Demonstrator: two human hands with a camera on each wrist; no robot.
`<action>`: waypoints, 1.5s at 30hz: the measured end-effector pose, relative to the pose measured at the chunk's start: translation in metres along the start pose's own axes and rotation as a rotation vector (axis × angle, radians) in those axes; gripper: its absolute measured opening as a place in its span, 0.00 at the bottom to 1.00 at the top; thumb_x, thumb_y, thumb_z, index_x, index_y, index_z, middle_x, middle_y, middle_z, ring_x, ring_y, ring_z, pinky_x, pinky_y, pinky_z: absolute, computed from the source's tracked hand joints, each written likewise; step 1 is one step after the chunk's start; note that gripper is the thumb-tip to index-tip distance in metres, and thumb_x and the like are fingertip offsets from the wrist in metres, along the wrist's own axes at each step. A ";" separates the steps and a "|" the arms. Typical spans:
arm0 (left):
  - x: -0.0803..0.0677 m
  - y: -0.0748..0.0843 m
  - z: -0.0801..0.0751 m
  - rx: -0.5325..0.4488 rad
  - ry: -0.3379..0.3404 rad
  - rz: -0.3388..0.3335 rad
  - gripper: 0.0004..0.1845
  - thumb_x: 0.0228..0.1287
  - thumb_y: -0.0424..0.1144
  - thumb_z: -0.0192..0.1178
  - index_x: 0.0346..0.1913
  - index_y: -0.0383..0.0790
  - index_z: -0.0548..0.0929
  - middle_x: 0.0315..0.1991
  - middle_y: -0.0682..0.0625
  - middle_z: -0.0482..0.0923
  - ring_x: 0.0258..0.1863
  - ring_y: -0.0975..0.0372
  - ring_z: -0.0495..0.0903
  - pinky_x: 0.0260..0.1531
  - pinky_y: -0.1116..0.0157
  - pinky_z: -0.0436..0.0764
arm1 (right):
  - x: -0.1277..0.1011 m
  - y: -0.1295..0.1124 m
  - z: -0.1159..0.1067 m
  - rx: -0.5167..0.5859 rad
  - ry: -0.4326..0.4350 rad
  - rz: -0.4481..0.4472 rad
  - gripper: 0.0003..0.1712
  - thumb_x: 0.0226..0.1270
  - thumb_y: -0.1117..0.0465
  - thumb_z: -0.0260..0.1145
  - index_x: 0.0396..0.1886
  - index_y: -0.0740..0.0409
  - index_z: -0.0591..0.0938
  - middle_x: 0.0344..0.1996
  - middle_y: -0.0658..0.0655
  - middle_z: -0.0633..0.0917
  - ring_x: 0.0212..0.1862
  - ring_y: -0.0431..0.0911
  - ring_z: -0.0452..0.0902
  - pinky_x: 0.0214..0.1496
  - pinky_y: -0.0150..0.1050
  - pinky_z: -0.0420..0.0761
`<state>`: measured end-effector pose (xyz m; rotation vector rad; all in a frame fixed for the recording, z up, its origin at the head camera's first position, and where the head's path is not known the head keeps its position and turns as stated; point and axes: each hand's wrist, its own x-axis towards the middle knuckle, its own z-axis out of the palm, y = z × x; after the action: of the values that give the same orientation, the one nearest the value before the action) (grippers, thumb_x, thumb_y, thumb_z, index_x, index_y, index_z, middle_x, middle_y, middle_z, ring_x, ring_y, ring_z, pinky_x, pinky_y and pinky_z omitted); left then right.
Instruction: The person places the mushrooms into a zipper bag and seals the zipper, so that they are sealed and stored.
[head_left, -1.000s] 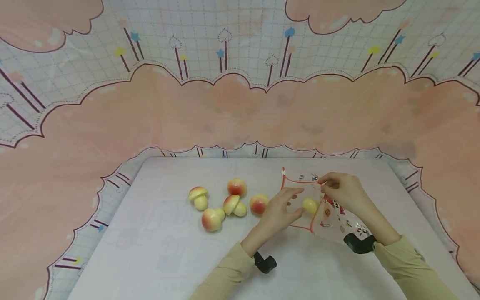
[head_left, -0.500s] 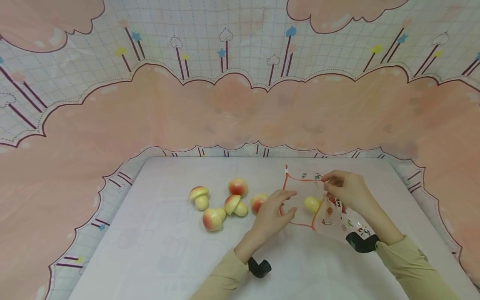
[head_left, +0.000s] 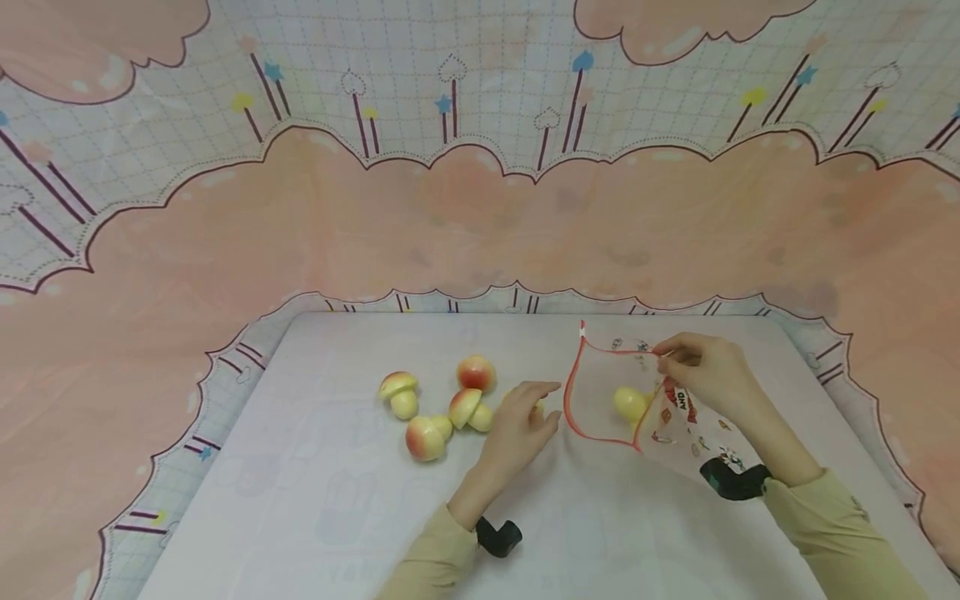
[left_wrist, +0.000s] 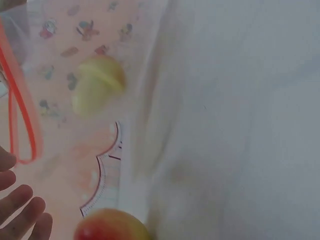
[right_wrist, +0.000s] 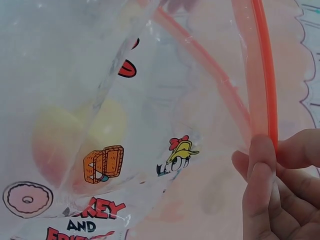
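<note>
The right hand (head_left: pixel 708 375) has its grip pinched on the red-edged rim of the clear printed bag (head_left: pixel 660 417), holding the mouth open with 1 toy mushroom (head_left: pixel 632 404) already inside; I'd keep that rim lifted and taut. Left of the bag, the left hand (head_left: pixel 517 425) lies with relaxed, spread fingers over another mushroom (head_left: pixel 536 408), holding nothing, and should cup its cap rather than its stem. The bag reads "AND FRIENDS".

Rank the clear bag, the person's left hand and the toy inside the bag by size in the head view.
1. clear bag
2. left hand
3. toy inside the bag
</note>
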<state>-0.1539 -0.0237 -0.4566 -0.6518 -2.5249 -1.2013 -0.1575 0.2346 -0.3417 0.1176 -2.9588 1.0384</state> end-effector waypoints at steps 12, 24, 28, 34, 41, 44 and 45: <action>0.000 -0.029 -0.001 0.163 0.094 0.017 0.20 0.56 0.35 0.65 0.54 0.44 0.81 0.48 0.50 0.82 0.50 0.57 0.79 0.50 0.61 0.79 | 0.000 -0.001 -0.008 0.023 0.027 0.004 0.14 0.65 0.62 0.61 0.48 0.66 0.81 0.33 0.63 0.87 0.29 0.42 0.82 0.30 0.31 0.80; -0.001 -0.038 -0.001 0.224 0.122 0.011 0.20 0.53 0.38 0.66 0.52 0.44 0.82 0.47 0.50 0.82 0.51 0.57 0.79 0.53 0.63 0.78 | -0.001 -0.001 -0.009 0.036 0.023 0.017 0.14 0.66 0.62 0.61 0.47 0.65 0.81 0.33 0.64 0.87 0.28 0.40 0.82 0.29 0.31 0.79; -0.001 -0.039 -0.001 0.233 0.105 -0.012 0.20 0.54 0.39 0.66 0.52 0.45 0.82 0.48 0.50 0.81 0.52 0.57 0.78 0.53 0.63 0.78 | -0.001 0.000 -0.008 0.044 0.013 0.027 0.14 0.66 0.62 0.62 0.48 0.65 0.81 0.32 0.62 0.87 0.28 0.39 0.82 0.29 0.32 0.79; -0.002 -0.038 -0.001 0.264 0.088 -0.031 0.21 0.53 0.42 0.68 0.52 0.45 0.81 0.48 0.50 0.81 0.52 0.57 0.78 0.52 0.63 0.78 | -0.001 0.002 -0.005 0.047 -0.013 0.046 0.15 0.67 0.60 0.62 0.49 0.63 0.81 0.31 0.59 0.87 0.31 0.45 0.84 0.33 0.33 0.80; -0.002 -0.038 -0.001 0.259 0.065 -0.048 0.22 0.53 0.43 0.68 0.53 0.43 0.81 0.49 0.49 0.81 0.53 0.56 0.77 0.53 0.62 0.78 | -0.002 0.004 -0.003 0.039 -0.009 0.022 0.14 0.67 0.60 0.62 0.48 0.63 0.82 0.30 0.58 0.88 0.31 0.47 0.85 0.32 0.34 0.80; -0.003 -0.038 -0.001 0.260 0.053 -0.058 0.23 0.53 0.43 0.67 0.53 0.44 0.81 0.50 0.49 0.81 0.53 0.56 0.77 0.53 0.62 0.78 | -0.002 0.005 -0.003 0.040 -0.013 0.016 0.14 0.66 0.61 0.62 0.48 0.63 0.82 0.30 0.59 0.88 0.30 0.47 0.85 0.30 0.33 0.80; -0.003 -0.039 -0.001 0.260 0.051 -0.063 0.23 0.53 0.43 0.67 0.53 0.44 0.81 0.50 0.49 0.80 0.53 0.56 0.77 0.54 0.62 0.78 | -0.002 0.005 -0.002 0.042 -0.016 0.015 0.14 0.66 0.61 0.62 0.48 0.63 0.82 0.30 0.59 0.88 0.30 0.47 0.84 0.30 0.33 0.79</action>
<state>-0.1710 -0.0465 -0.4828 -0.4759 -2.6133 -0.8742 -0.1559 0.2398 -0.3430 0.1045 -2.9580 1.1064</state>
